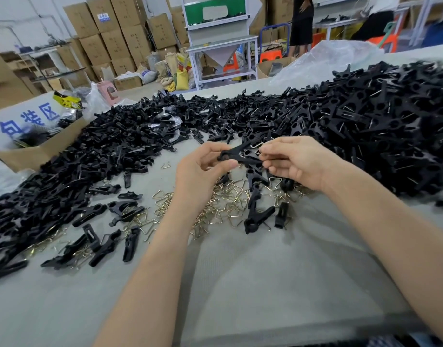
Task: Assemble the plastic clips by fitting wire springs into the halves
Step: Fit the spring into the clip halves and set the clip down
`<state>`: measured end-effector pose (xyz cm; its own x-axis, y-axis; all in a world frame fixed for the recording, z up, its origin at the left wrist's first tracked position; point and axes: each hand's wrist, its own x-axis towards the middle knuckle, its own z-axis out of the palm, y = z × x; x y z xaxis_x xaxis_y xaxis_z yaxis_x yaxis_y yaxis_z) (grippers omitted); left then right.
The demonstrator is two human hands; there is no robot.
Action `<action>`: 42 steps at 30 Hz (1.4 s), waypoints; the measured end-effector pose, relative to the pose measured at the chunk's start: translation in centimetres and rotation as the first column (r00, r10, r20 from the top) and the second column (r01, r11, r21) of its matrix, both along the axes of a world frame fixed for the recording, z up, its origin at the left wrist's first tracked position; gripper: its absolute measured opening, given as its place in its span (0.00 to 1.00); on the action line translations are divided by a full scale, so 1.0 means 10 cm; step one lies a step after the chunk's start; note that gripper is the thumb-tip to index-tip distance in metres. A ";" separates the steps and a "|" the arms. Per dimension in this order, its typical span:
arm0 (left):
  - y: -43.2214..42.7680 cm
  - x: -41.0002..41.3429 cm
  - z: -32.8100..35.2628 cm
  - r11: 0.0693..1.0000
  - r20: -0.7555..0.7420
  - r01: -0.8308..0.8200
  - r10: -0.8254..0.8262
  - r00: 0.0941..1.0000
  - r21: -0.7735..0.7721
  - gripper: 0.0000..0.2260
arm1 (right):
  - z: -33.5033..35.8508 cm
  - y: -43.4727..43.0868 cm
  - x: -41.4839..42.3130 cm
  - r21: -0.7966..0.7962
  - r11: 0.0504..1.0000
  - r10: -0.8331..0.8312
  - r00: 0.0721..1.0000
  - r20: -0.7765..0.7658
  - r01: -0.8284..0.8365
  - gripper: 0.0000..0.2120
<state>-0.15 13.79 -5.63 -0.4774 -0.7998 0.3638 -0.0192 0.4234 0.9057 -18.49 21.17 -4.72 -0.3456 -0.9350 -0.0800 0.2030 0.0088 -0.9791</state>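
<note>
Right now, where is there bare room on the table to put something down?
The near table is bare, between the forearms, below the springs. A smaller gap lies between the left hand and the pile of loose halves. That pile, the springs and the heap of clips on the right are crowded.

Black plastic clip (238,156), brassy wire springs (223,209)

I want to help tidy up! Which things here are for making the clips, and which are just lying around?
For the job: the clip held in the left hand and right hand, wire springs, black halves, finished clips.
Just lying about: cardboard box, plastic bag, pink stool.
</note>
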 end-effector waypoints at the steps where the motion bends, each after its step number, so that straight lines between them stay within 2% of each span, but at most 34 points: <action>1: 0.00 0.00 -0.01 1.000 0.017 -0.025 0.025 1.000 -0.012 0.12 | 0.01 0.01 0.01 0.001 1.000 0.017 1.000 0.002 -0.017 0.05; 7: 0.03 -0.06 -0.05 1.000 0.041 -0.014 0.015 0.999 -0.027 0.13 | -0.01 0.02 0.12 0.026 0.999 0.034 0.995 -0.094 -0.032 0.03; 22: 0.03 -0.07 -0.06 1.000 0.036 0.022 -0.022 0.999 0.020 0.12 | -0.05 -0.01 0.15 -0.002 1.000 -0.024 0.988 -0.152 0.024 0.05; 27: 0.05 -0.08 -0.06 1.000 0.037 0.015 -0.015 0.999 0.022 0.11 | -0.11 -0.04 0.20 -0.093 0.990 -0.124 0.969 -0.213 0.107 0.07; 30: 0.05 -0.08 -0.06 1.000 0.037 0.012 -0.013 0.999 0.005 0.11 | -0.13 -0.05 0.22 -0.102 0.991 -0.111 0.959 -0.260 0.087 0.07; 33: 0.06 -0.08 -0.06 1.000 0.022 0.024 -0.025 0.999 0.012 0.11 | -0.10 -0.04 0.16 -0.044 0.999 0.000 0.984 -0.179 -0.008 0.07; 35: 0.06 -0.07 -0.05 0.999 -0.019 0.039 -0.039 0.999 0.027 0.11 | -0.07 -0.03 0.13 -0.037 0.991 0.132 0.991 -0.012 -0.132 0.06; 37: 0.07 -0.07 -0.04 0.999 -0.051 0.046 -0.045 0.998 0.023 0.11 | -0.06 -0.02 0.12 -0.050 0.972 0.235 0.958 0.165 -0.229 0.04; 42: 0.08 -0.08 -0.02 0.992 -0.022 0.011 -0.014 1.000 -0.124 0.13 | -0.05 0.00 0.13 -0.120 0.932 0.359 0.836 0.415 -0.341 0.11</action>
